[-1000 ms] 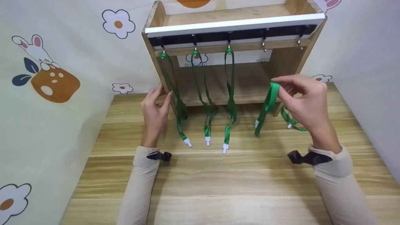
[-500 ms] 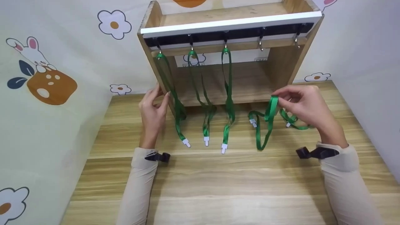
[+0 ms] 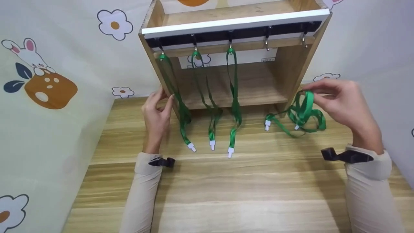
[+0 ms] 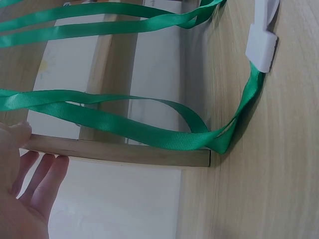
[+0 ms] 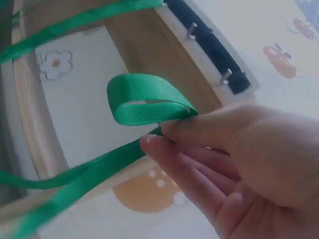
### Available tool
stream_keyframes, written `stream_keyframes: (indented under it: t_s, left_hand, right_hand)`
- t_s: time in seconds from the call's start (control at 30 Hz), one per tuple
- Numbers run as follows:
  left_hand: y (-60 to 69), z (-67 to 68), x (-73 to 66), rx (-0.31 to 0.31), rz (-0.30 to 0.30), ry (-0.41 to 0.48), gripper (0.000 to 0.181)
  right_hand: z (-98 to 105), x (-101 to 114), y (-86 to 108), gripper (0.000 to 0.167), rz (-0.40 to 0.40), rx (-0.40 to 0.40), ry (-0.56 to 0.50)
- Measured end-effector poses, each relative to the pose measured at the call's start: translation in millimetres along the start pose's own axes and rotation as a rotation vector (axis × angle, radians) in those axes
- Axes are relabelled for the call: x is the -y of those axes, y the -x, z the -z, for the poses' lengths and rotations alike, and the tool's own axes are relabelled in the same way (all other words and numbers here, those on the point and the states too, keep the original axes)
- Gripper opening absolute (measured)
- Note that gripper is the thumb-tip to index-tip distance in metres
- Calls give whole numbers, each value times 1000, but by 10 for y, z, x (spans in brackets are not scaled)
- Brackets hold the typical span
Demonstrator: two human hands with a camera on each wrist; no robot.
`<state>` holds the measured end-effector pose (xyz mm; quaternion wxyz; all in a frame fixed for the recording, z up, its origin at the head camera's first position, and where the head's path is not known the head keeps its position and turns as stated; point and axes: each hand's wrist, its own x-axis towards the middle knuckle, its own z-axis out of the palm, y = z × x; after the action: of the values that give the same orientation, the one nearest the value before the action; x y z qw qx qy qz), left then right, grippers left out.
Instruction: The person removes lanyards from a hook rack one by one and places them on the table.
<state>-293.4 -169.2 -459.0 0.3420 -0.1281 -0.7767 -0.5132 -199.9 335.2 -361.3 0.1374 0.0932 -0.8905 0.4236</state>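
My right hand (image 3: 344, 102) pinches a green lanyard (image 5: 149, 94) near a loop in its strap, in front of the shelf's right side. The lower strap trails to the left, and its white clip (image 3: 267, 125) appears to lie on the table. Another green lanyard lies coiled just below the hand; the two straps overlap and are hard to tell apart. My left hand (image 3: 157, 113) grips the left side panel (image 4: 119, 152) of the wooden shelf, thumb on one face and fingers on the other. Three green lanyards (image 3: 235, 97) hang from the shelf's left hooks.
A black strip (image 3: 249, 34) with metal hooks runs under the shelf's white front edge (image 3: 239, 22). Two hooks (image 3: 267, 43) at the right carry nothing. The shelf stands on a wood-grain table (image 3: 242, 191), with patterned cloth (image 3: 74, 64) behind and beside it.
My right hand first lowered, then moved right with the lanyard, whose strap now trails over the coiled one. My left hand keeps its grip on the panel. The head view has shifted slightly.
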Motion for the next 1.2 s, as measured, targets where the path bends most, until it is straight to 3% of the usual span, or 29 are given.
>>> stream_keyframes:
  t_s: [0.2,0.3,0.53,0.6,0.73,0.87,1.07,1.2]
  left_hand:
    - [-3,8,-7,4,-10,-10,45]
    - [-9,5,-12,8,-12,-25,45]
    - [-21,4,-14,9,-9,-21,44]
    - [-17,4,-8,10,-6,-15,45]
    - [-14,7,-7,13,5,-8,45]
    - [-19,13,-21,18,12,2,45]
    - [-13,12,-12,15,12,1,46]
    - [-4,9,-7,11,21,1,47]
  right_hand:
    - [-187,107,-7,23,177,199,-175]
    - [-252,128,-10,24,219,266,-251]
    - [-410,26,-108,20,94,216,-479]
    - [-428,-43,-137,21,74,204,-450]
    - [-422,-160,-165,20,29,205,-280]
    - [-410,-225,-175,19,-14,249,-160]
    - [-418,-309,-170,16,-13,321,40]
    - [-449,-319,-170,12,11,349,86]
